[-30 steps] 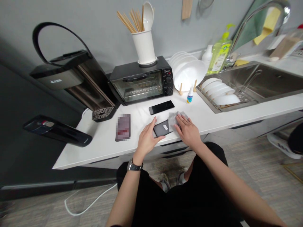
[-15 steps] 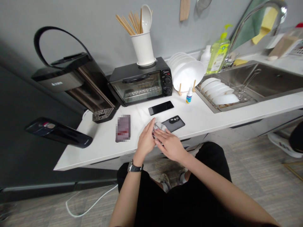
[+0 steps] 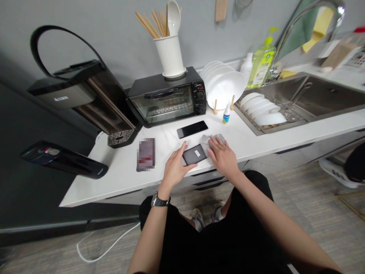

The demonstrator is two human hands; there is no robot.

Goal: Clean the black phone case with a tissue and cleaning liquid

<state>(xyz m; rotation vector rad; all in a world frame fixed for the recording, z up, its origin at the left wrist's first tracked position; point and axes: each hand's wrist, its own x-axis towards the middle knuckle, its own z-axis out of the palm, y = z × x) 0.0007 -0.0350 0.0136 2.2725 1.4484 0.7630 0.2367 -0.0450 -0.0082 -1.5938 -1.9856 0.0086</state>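
A dark phone case [image 3: 194, 155] lies on the white counter with a small white label on it. My left hand [image 3: 175, 164] holds its left end between thumb and fingers. At the case's right end, my right hand [image 3: 224, 155] lies with its fingers spread over a light grey cloth [image 3: 212, 139], palm down. Behind the case rests a black phone [image 3: 192, 129]. A small spray bottle [image 3: 226, 114] with a blue and yellow label stands farther back, to the right of the phone.
A pixelated packet [image 3: 145, 155] lies on the left, near a black flask [image 3: 64, 160] and a dark dispenser [image 3: 94, 99]. Behind are a toaster oven [image 3: 168, 99] and white plates [image 3: 226, 89]. The sink [image 3: 322, 97] is at the right.
My hands have moved apart; the right one went right with the cloth. The case now shows its labelled side instead of the camera rings, and sits farther left. The view has shifted slightly.
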